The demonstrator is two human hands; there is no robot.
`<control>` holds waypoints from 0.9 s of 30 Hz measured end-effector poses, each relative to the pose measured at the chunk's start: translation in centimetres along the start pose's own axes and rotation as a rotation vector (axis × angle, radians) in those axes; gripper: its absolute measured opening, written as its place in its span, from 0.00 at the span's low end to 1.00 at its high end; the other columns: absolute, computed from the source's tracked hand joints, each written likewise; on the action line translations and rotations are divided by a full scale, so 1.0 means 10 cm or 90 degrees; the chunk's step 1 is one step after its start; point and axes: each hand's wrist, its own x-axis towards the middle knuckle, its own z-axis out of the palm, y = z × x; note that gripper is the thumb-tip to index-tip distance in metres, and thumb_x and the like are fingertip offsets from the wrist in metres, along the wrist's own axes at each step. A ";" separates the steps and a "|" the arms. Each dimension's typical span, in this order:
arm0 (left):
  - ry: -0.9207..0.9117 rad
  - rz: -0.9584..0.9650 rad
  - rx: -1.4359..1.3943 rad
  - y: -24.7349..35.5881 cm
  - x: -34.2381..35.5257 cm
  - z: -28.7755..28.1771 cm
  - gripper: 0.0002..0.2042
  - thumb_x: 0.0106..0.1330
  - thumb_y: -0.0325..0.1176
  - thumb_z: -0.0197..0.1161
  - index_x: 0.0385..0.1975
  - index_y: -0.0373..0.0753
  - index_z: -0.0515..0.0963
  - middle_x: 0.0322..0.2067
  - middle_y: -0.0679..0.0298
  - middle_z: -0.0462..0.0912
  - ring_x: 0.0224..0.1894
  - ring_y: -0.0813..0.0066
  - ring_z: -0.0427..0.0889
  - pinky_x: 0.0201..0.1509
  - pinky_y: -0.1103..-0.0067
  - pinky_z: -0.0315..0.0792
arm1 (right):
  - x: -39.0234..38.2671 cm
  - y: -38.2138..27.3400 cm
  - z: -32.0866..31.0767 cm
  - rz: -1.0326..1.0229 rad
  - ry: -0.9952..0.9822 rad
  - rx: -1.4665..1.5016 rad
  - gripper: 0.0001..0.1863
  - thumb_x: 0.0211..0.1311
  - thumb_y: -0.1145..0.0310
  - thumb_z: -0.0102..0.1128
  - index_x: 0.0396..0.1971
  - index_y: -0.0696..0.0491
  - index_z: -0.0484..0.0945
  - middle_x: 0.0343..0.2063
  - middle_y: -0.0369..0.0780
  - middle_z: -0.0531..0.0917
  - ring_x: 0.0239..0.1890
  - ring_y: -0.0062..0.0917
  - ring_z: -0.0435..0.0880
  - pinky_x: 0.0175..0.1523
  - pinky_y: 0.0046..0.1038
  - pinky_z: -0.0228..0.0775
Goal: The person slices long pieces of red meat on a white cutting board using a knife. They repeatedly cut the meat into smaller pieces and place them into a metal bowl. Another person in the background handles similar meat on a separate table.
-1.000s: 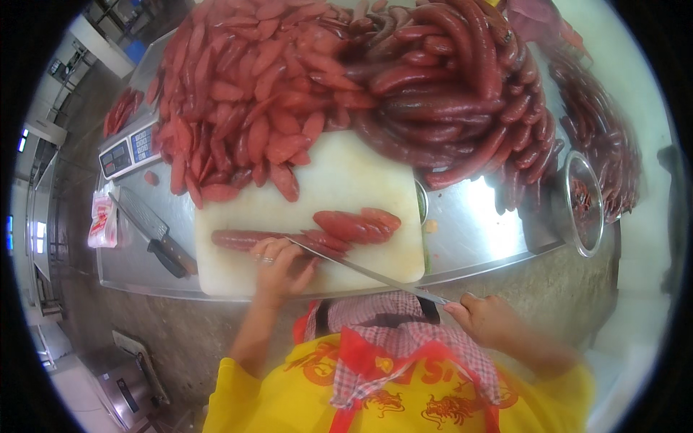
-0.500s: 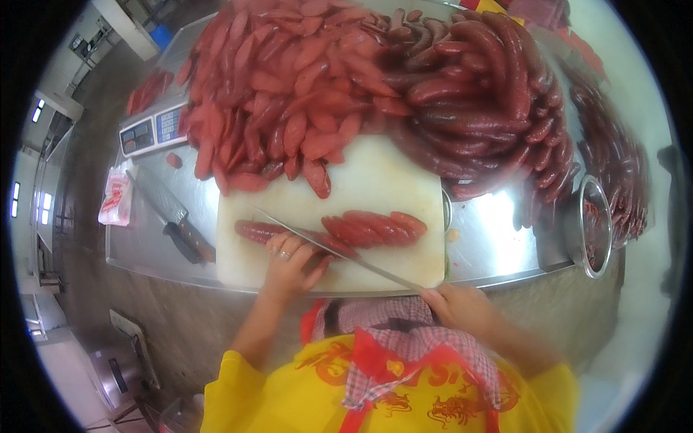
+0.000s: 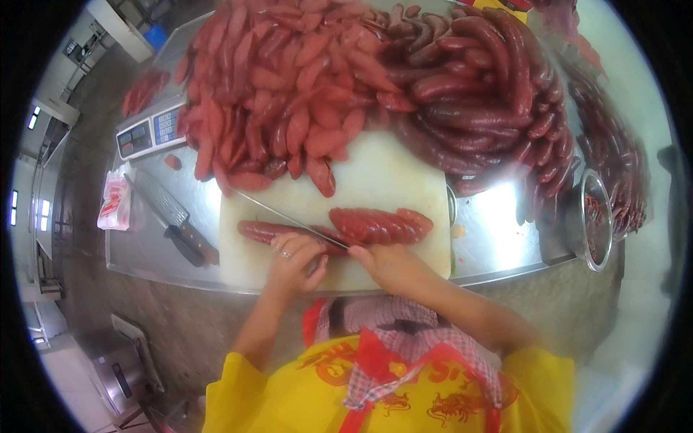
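A dark red sausage (image 3: 254,230) lies across the white cutting board (image 3: 238,270), and my left hand (image 3: 292,261) presses down on it with curled fingers. My right hand (image 3: 390,267) grips a long knife (image 3: 280,215), its thin blade slanting up to the left over the sausage. The handle is hidden inside my fist. Just beyond the blade, a row of slanted sausage slices (image 3: 380,226) rests on the board, leaning on one another. I cannot tell how deep the edge sits in the sausage.
A large heap of cut slices (image 3: 289,94) covers the board's far side. Whole sausages (image 3: 476,108) are piled to the right, beside a steel pot (image 3: 595,220). On the left are a digital scale (image 3: 150,131), a spare cleaver (image 3: 162,202), another dark-handled knife (image 3: 184,247) and a plastic packet (image 3: 115,202).
My right hand has pushed the knife forward and to the left, from the board's front edge to beside my left hand. The left hand stays on the sausage.
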 end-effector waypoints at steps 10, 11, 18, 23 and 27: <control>0.034 0.006 0.021 -0.13 -0.01 -0.05 0.14 0.39 0.27 0.68 0.30 0.42 0.76 0.32 0.63 0.76 0.38 0.60 0.74 0.47 0.68 0.64 | -1.40 -0.22 -0.85 0.339 -0.261 0.004 0.25 0.70 0.47 0.44 0.40 0.58 0.75 0.25 0.55 0.81 0.28 0.52 0.81 0.31 0.46 0.74; 0.037 0.001 0.014 -0.13 0.00 -0.05 0.14 0.39 0.27 0.68 0.29 0.42 0.76 0.32 0.63 0.76 0.37 0.60 0.74 0.47 0.68 0.64 | -1.25 -0.20 -0.76 0.224 -0.183 -0.003 0.26 0.71 0.48 0.43 0.38 0.59 0.76 0.25 0.55 0.81 0.28 0.52 0.81 0.31 0.46 0.74; 0.048 0.006 0.036 -0.12 -0.02 -0.08 0.14 0.42 0.28 0.70 0.30 0.43 0.76 0.33 0.63 0.76 0.38 0.61 0.74 0.47 0.69 0.64 | -0.01 -0.11 0.00 0.159 -0.069 0.068 0.22 0.72 0.53 0.41 0.41 0.56 0.78 0.24 0.53 0.80 0.30 0.47 0.82 0.32 0.45 0.74; 0.055 0.004 0.080 -0.20 -0.03 -0.15 0.16 0.42 0.29 0.71 0.33 0.42 0.76 0.35 0.62 0.76 0.41 0.60 0.73 0.49 0.68 0.64 | -0.80 -0.28 -0.51 0.367 -0.136 0.142 0.27 0.70 0.45 0.42 0.38 0.57 0.77 0.25 0.56 0.81 0.36 0.55 0.80 0.38 0.49 0.73; 0.038 -0.002 0.054 -0.24 -0.04 -0.15 0.16 0.42 0.31 0.72 0.32 0.43 0.76 0.35 0.63 0.75 0.41 0.59 0.73 0.49 0.67 0.64 | -1.24 -0.44 -0.86 0.450 -0.270 0.096 0.26 0.69 0.46 0.45 0.38 0.57 0.77 0.30 0.55 0.82 0.35 0.55 0.81 0.37 0.48 0.74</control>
